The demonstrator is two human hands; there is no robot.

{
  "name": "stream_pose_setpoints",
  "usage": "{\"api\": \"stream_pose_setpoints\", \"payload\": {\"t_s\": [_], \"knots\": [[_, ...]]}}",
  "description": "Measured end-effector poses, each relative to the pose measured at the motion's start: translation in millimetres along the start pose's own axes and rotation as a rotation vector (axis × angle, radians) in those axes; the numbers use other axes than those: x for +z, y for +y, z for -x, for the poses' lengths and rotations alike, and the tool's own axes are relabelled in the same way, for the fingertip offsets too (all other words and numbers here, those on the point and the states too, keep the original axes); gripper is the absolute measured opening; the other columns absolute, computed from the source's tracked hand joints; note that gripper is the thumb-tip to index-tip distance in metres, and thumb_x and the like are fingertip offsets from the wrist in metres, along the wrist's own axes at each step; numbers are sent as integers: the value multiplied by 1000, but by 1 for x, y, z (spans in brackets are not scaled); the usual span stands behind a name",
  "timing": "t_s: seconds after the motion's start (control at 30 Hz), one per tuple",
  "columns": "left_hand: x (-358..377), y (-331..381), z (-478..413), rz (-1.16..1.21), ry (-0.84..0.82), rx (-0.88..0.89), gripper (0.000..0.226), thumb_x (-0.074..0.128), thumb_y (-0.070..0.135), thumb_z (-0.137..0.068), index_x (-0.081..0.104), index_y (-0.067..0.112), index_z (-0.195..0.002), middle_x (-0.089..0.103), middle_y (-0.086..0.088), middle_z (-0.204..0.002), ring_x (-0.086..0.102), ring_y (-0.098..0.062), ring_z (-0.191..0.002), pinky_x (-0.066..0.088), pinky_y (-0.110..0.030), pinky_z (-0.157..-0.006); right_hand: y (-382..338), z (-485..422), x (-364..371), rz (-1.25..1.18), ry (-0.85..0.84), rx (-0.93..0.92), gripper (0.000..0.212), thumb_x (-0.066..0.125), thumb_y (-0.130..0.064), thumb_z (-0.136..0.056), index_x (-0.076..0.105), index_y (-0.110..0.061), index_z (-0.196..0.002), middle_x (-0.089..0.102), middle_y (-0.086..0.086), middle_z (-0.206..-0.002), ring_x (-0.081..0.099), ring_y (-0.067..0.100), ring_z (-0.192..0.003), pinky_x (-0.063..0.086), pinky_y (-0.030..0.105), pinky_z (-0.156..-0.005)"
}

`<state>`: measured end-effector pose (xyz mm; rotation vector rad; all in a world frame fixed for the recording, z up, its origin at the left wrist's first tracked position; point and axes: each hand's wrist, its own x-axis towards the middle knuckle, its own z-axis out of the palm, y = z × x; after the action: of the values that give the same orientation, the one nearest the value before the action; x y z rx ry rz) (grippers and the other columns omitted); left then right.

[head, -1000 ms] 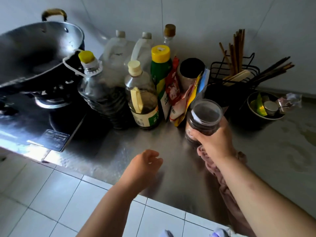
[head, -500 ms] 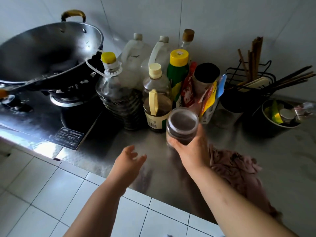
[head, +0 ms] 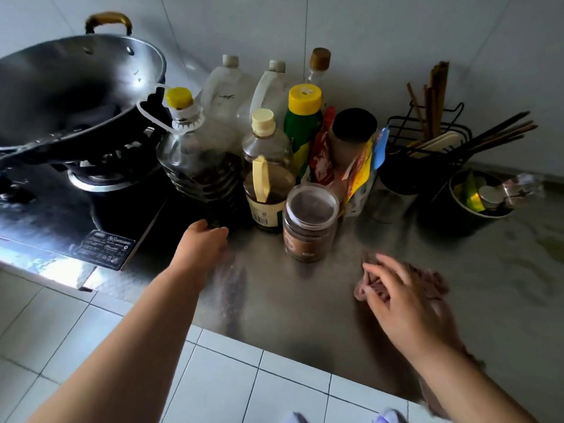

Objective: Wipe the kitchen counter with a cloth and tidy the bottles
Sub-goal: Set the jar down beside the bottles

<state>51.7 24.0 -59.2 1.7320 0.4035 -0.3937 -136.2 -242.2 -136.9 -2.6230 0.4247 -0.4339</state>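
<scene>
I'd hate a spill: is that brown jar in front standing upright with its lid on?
Yes. The brown jar stands upright on the counter, its clear lid on top, neither hand touching it.

Your right hand [head: 407, 297] is motion-blurred and covers most of the pink cloth [head: 427, 283], your left hand's [head: 201, 244] fingertips hide against the big oil bottle [head: 198, 166], and the wok [head: 76, 87] is cropped at left.

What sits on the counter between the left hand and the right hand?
Head view: bare steel counter; the brown jar stands just behind that line. Right hand is over the pink cloth.
</scene>
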Motion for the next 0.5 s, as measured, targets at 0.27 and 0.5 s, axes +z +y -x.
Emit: {"api": "stream_pose_setpoints", "payload": {"t_s": [0.27, 0.5], "knots": [[28, -56, 46, -123, -166, -105, 12, 56, 1, -89, 64, 4, -98, 59, -19, -85, 54, -28, -80, 46, -38, -72, 107, 8, -10, 654, -330, 15, 63, 29, -33, -82, 55, -18, -137, 37, 15, -153, 25, 40, -144, 22, 61, -113], [65, -58, 67, -189, -275, -59, 12, 56, 6, -92, 65, 10, -98, 66, -11, -83, 59, -23, -72, 48, -22, -56, 10, -25, 67, 490, -237, -8, 59, 47, -41, -87, 43, -25, -144, 34, 7, -156, 23, 40, -145, 16, 56, -116]]}}
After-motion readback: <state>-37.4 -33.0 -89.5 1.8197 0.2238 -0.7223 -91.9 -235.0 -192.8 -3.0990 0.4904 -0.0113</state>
